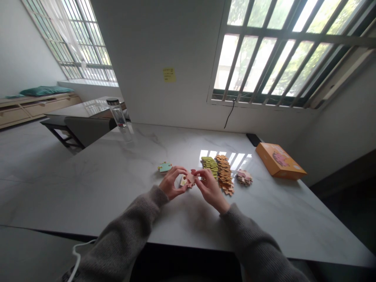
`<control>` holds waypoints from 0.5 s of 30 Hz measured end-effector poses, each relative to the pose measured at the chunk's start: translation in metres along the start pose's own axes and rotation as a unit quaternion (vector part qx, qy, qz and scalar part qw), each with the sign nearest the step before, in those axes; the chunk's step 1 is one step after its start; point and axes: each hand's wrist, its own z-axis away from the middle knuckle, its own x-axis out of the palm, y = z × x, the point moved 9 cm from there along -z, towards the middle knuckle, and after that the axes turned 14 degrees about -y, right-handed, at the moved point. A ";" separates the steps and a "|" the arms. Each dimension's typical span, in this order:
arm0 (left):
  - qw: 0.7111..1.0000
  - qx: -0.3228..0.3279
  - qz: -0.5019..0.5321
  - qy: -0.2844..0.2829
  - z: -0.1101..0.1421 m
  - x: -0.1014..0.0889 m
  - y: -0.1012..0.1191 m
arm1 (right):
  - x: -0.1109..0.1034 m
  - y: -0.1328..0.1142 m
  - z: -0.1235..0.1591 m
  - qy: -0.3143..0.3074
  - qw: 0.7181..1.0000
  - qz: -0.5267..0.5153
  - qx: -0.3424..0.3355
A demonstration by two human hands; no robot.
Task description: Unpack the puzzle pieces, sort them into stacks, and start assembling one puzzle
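Observation:
Pink jigsaw puzzle pieces (190,179) are between my two hands, just above or on the marble-patterned table. My left hand (174,183) curves its thumb and fingers around their left side. With thumb and forefinger, my right hand (210,187) pinches the right edge of the pink pieces. A pale yellow puzzle piece (183,181) shows beside my left fingers. Beyond my left hand lie green puzzle pieces (165,167). Overlapping rows of yellow-green pieces (209,164) and orange-brown pieces (225,174) lie to the right, the green row partly behind my right hand.
A small pile of pink pieces (244,177) lies right of the rows. Farther right are an orange box (279,160) and a black phone-like object (253,139). A clear bottle (117,113) stands at the table's back left corner. The wall (182,102) borders the table's far edge.

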 end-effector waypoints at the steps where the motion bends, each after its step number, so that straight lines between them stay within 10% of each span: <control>1: 1.000 -0.001 0.015 0.003 0.000 -0.002 0.000 | -0.001 -0.007 0.001 -0.016 0.998 0.062 -0.024; 15: 0.994 0.008 0.074 -0.079 -0.001 0.015 -0.007 | -0.016 -0.028 0.012 -0.062 0.946 0.297 -0.115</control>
